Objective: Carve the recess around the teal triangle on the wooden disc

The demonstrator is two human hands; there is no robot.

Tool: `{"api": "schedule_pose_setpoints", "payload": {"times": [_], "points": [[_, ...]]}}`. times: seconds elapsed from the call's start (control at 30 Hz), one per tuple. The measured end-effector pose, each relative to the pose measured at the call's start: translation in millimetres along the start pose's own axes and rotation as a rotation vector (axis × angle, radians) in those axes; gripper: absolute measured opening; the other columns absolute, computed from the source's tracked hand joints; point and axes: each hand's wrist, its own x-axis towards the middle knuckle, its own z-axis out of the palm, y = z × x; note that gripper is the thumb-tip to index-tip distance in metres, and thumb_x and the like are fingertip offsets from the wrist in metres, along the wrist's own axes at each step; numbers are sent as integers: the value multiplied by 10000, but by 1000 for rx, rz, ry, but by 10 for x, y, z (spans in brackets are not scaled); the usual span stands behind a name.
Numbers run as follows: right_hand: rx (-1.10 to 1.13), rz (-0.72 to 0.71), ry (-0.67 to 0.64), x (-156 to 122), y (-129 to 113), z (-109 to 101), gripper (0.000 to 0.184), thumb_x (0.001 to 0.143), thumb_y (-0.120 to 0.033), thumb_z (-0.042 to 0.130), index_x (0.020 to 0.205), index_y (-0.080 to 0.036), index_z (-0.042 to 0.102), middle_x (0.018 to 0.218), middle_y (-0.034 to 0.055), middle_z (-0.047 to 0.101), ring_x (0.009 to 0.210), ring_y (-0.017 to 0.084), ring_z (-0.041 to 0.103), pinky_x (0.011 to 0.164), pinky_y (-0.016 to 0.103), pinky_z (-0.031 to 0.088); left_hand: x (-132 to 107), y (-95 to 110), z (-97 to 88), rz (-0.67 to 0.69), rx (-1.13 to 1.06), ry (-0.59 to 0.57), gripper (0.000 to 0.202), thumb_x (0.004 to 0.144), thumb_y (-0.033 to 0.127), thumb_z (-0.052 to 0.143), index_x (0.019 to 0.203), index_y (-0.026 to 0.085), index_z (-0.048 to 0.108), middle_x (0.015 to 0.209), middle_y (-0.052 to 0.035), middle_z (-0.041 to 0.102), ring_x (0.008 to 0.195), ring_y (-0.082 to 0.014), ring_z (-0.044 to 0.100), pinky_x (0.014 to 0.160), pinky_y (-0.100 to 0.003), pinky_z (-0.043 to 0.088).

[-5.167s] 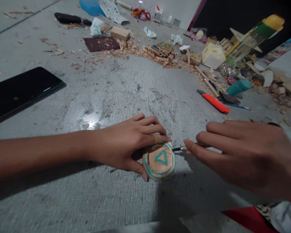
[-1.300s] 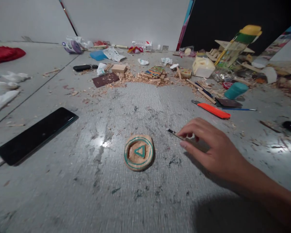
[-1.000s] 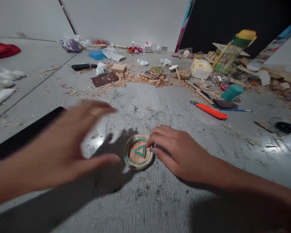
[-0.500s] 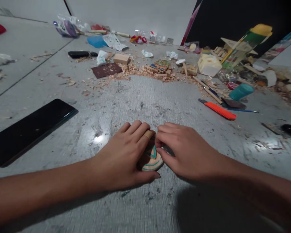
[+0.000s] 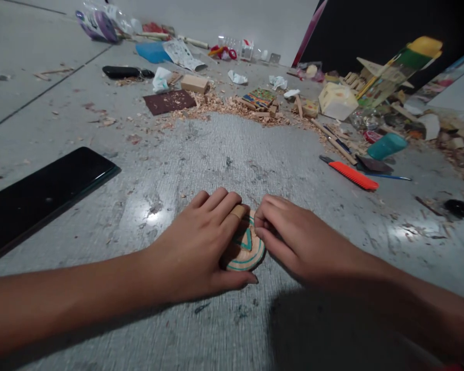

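Note:
Under the fingers of my left hand lies a round, pale wooden disc with teal curved and angled lines on its face. That hand presses the disc to the floor, thumb along its near edge, a tan band around one finger. My right hand is curled with its fingertips pinched together at the disc's right rim. Whatever those fingertips may hold is hidden. The left part of the disc is covered by my left hand.
A black phone lies to the left. An orange-handled cutter and a teal container are at the right. Wood shavings, a brown sheet and a wood block lie ahead. A yellow-and-green tumbler leans at back right.
My right hand has shifted slightly right across the disc, so more of its teal-lined face shows. My left hand keeps its hold. The camera view has tilted a little.

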Motion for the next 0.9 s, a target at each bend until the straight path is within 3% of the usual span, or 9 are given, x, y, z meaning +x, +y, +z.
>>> {"api": "schedule_pose_setpoints", "payload": {"times": [0.1, 0.3, 0.43, 0.53, 0.6, 0.7, 0.8, 0.83, 0.9], "points": [[43, 55, 64, -28, 92, -63, 130, 1026, -230, 452, 950, -186, 547, 962, 39, 587, 810, 164, 548, 716, 313, 402, -2, -8, 5, -3, -1, -4, 825, 778, 798, 656, 1224, 109, 574, 1184, -137, 599, 1064, -337, 535, 876, -472, 358], [-299, 136, 293, -94, 236, -286, 177, 1022, -273, 465, 918, -186, 578, 914, 40, 596, 785, 191, 547, 677, 338, 347, 7, -10, 11, -3, -11, 6, 882, 773, 807, 660, 1290, 100, 559, 1196, -139, 593, 1075, -344, 540, 876, -469, 373], [-198, 19, 239, -199, 218, -314, 99, 990, -241, 511, 1034, -201, 590, 1010, 38, 627, 888, 193, 594, 759, 334, 410, 6, -27, 9, -4, -26, 9, 904, 776, 869, 599, 1252, 100, 591, 1151, -135, 605, 1031, -332, 552, 854, -466, 388], [-421, 62, 185, -307, 309, -302, 192, 937, -386, 601, 985, -202, 572, 970, 61, 636, 914, 263, 598, 740, 368, 396, -18, -19, -17, -40, -17, -2, 1073, 743, 963, 487, 1339, 73, 554, 1181, -160, 598, 1046, -351, 564, 871, -503, 400], [-505, 131, 107, -370, 431, -296, 277, 917, -452, 615, 1015, -198, 565, 975, 80, 642, 896, 288, 602, 709, 371, 383, -39, 13, -66, -49, -13, -12, 1183, 741, 965, 479, 1483, 46, 422, 1255, -193, 569, 1104, -378, 562, 909, -542, 399], [-402, 199, -15, -424, 601, -293, 199, 977, -411, 520, 968, -216, 555, 924, 58, 643, 827, 245, 606, 680, 342, 377, -59, 89, -188, -25, -22, -86, 1082, 764, 746, 662, 1569, 116, 307, 1329, -178, 527, 1150, -366, 562, 941, -532, 409], [-275, 235, -5, -437, 635, -307, 236, 1033, -425, 440, 957, -224, 537, 846, 31, 644, 741, 202, 592, 650, 315, 366, -52, 141, -292, -32, -45, -200, 825, 701, 366, 712, 1459, 196, 435, 1329, -115, 538, 1042, -287, 596, 904, -457, 435], [-248, 237, 14, -441, 609, -320, 262, 1045, -453, 423, 972, -225, 531, 811, 21, 640, 705, 194, 581, 636, 311, 359, -44, 140, -303, -29, -58, -225, 744, 695, 319, 694, 1397, 204, 478, 1299, -99, 553, 977, -259, 603, 870, -435, 440], [-189, 208, 31, -459, 514, -359, 282, 1062, -478, 402, 1009, -229, 523, 750, -3, 628, 633, 175, 557, 598, 302, 339, -30, 113, -285, -5, -76, -238, 586, 751, 391, 704, 1278, 202, 532, 1215, -85, 576, 886, -237, 600, 808, -420, 434]]}}
